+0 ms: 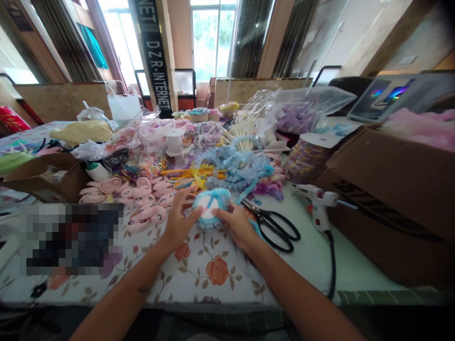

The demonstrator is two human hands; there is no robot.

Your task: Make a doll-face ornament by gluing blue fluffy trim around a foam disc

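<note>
Between my two hands is a round white disc with a fluffy light-blue ruffled edge (210,216), just above the flowered tablecloth. My left hand (180,215) grips its left side, thumb on the white face. On the right side my right hand (239,222) presses its thumb against the same face, fingers behind the ruffle. A blue strip lies across the upper part of the disc. Black-handled scissors (279,230) rest just right of my right hand. Beyond the disc are light-blue ruffled pieces (241,166) and yellow-orange sticks (199,176).
A white glue gun (320,208) with a black cord stands before a large cardboard box (398,199) at right. Pink plush heads (147,201) lie left of my hands. A spool of colourful trim (307,158) and a smaller open box (46,177) flank the heaped craft supplies.
</note>
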